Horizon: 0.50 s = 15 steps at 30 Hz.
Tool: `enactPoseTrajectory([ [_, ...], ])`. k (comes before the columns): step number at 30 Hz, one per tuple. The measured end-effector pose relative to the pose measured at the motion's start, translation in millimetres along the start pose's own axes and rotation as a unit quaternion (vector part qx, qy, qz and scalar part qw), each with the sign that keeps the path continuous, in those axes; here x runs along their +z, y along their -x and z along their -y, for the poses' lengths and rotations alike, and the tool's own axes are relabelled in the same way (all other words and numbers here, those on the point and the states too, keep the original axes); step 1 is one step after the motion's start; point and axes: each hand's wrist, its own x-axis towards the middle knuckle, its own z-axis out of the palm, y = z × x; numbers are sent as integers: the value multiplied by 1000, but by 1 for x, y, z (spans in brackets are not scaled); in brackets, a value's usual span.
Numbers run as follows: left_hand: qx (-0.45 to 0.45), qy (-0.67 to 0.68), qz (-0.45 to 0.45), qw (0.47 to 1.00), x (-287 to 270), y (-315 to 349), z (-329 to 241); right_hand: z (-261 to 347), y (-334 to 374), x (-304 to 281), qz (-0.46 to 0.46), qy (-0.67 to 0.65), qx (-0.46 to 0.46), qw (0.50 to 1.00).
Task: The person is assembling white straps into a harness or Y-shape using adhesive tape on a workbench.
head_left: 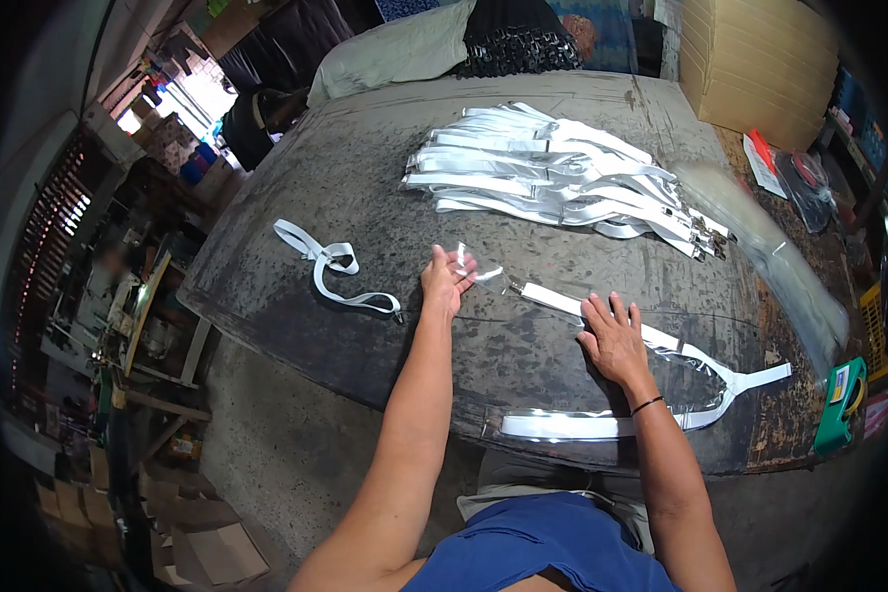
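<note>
Slanting rightward, white strap (661,338), clip (515,287) leftward; right grip (614,338) spread flat atop; left grip (448,281) loose, hold unclear.

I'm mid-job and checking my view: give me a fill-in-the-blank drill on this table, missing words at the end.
1. The right hand lies over a strap that is coloured ____.
2. The loose strap lies to the ____ of the left hand.
3. The dark wristband is on the ____ arm.
4. The pile of straps lies ____ from the person than both hands.

Missing words: white; left; right; farther.
</note>
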Motion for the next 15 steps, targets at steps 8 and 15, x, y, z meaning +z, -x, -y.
enactPoseTrajectory([
  [8, 115, -141, 13, 983, 33, 24, 15, 5, -5, -1, -10, 4, -11, 1000],
  [15, 269, -550, 71, 787, 96, 102, 23, 0, -3, 3, -18, 8, -9, 1000],
])
